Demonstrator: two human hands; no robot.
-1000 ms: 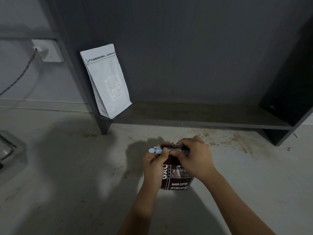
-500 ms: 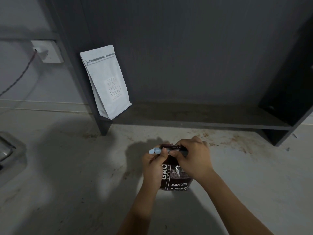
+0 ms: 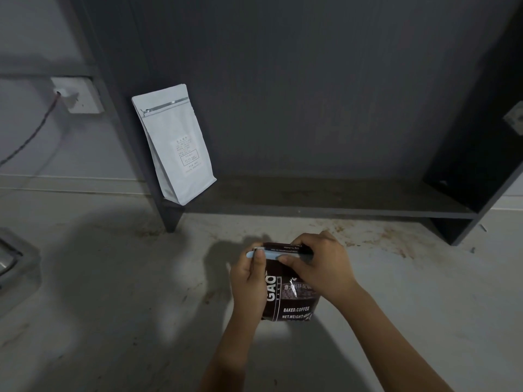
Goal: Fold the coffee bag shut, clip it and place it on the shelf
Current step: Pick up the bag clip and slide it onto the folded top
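Note:
A dark brown coffee bag [image 3: 294,305] with white print stands upright on the stained counter, its top folded over. A pale blue clip [image 3: 271,254] lies across the fold. My left hand [image 3: 249,281] grips the bag's left side, thumb and finger pinching the clip's left end. My right hand [image 3: 319,267] covers the bag's upper right and presses on the clip and fold. The dark grey shelf [image 3: 325,205] runs behind the bag, a little higher than the counter.
A white coffee bag [image 3: 177,145] leans against the shelf's left upright. A wall socket [image 3: 77,94] with a cable is at the far left. A grey metal object [image 3: 17,258] sits at the left edge. Brown stains mark the counter [image 3: 113,278].
Both hands have stayed on the bag's folded top and the clip. Nothing has visibly moved.

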